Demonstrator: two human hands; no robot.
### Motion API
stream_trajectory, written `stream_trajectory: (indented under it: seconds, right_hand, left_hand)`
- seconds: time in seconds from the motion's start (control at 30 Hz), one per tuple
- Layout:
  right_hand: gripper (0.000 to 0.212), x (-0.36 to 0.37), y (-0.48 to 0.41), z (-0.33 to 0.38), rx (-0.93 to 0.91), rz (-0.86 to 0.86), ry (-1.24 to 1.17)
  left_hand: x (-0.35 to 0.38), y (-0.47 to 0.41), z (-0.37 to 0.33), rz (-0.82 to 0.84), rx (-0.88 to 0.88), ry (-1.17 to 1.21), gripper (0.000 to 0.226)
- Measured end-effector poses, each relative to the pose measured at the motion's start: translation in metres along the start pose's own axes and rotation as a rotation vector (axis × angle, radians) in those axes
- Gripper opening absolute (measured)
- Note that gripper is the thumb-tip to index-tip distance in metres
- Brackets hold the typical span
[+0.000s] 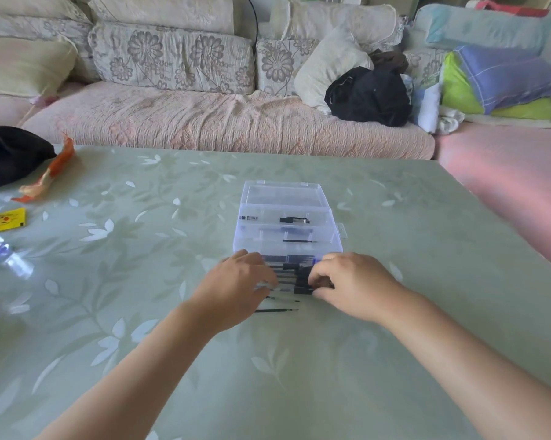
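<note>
Pale green tablecloth [331,360] patterned with white leaves, carrying a clear bluish box [287,223], black pens [287,274], and a yellow card [7,219] at its left edge.

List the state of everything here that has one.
Clear box, open, lid swung back.
Pens, lying in a row before the box.
Refills, loose on the table.
Left hand, fingers resting on the pens.
Right hand, pinching the pens' capped ends.
Orange wrapper, crumpled.
</note>
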State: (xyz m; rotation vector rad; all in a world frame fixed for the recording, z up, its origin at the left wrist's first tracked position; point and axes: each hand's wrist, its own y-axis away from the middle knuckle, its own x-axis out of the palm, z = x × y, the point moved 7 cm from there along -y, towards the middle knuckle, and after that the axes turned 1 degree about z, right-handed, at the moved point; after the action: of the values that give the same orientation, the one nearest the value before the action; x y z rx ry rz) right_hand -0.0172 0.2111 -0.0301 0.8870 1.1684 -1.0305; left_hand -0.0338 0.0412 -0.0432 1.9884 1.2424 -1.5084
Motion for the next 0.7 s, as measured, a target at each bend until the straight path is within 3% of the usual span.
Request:
stream_trajectory:
  seconds: [0.2, 0.4, 0.57, 0.7]
  right_hand:
    - [0.007, 0.0, 0.003, 0.007, -0.059, -0.032, 0.046]
    - [0.001, -0.013, 0.011, 0.013, -0.048, -0.122, -0.07]
    - [0.015, 0.0, 0.017, 0.028, -0.078, -0.078, -0.138]
    - [0.024, 0.015, 0.017, 0.035, -0.106, -0.005, -0.046]
  left_hand:
    - [0.001, 0.001, 0.001, -0.013, 0.0, -0.032, 0.011]
    - [-0.002, 0.001, -0.015, -0.055, 0.073, -0.072, 0.019]
    - [-0.004, 0.005, -0.017, -0.012, 0.009, -0.014, 0.014]
    - [-0.002, 0.008, -0.021, 0.03, 0.02, -0.027, 0.011]
